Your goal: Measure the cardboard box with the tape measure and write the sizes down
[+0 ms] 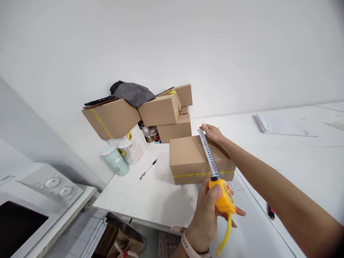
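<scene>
My left hand (205, 211), with a pale band on its wrist, grips the yellow case of a tape measure (225, 196) in front of a cardboard box (185, 152). The silver blade runs out over the top of this box, its numbers facing up. A yellow strap dangles from the case. At the box's far edge, my right hand (212, 132) is closed at the blade's end, the forearm passing over the right side of the box. Yellow tape bands the box's near side. Printed paper (236, 185) shows beside and partly under it.
More cardboard boxes (158, 111) are stacked against the wall, with a grey cloth (134, 94) on top. A mint tumbler (116, 163) and a pen (148, 169) are on the white table (161, 200). Left is a microwave (48, 197); papers (282, 123) lie at right.
</scene>
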Available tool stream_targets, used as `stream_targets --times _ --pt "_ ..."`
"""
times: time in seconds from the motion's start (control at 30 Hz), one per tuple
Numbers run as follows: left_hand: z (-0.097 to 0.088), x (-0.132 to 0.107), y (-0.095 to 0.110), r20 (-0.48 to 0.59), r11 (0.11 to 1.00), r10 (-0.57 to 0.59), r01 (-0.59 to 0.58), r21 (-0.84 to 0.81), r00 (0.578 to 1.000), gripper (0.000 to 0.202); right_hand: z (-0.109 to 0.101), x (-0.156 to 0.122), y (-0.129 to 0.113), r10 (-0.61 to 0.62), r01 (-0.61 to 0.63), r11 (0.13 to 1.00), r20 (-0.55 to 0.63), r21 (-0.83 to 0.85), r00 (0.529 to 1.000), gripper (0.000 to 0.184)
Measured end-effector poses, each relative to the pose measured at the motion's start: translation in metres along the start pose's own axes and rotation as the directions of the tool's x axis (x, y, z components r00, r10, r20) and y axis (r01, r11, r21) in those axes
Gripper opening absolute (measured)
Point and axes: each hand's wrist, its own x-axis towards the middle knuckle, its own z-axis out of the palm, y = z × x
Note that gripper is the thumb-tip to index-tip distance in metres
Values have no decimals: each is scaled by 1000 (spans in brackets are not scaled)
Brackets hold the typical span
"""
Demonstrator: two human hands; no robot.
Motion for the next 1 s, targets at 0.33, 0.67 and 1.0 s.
stream_targets --times 0.33,0.67,1.0 --pt "5 14 8 -65 998 -49 46 -43 997 72 7 0 13 75 -78 996 75 41 994 80" --pt "13 15 16 -62 994 -91 87 -62 994 78 6 -1 3 91 -58 979 162 -194 983 74" --pt "18 7 11 -93 996 -87 85 -24 992 75 7 -4 -1 57 13 954 221 -301 974 73"
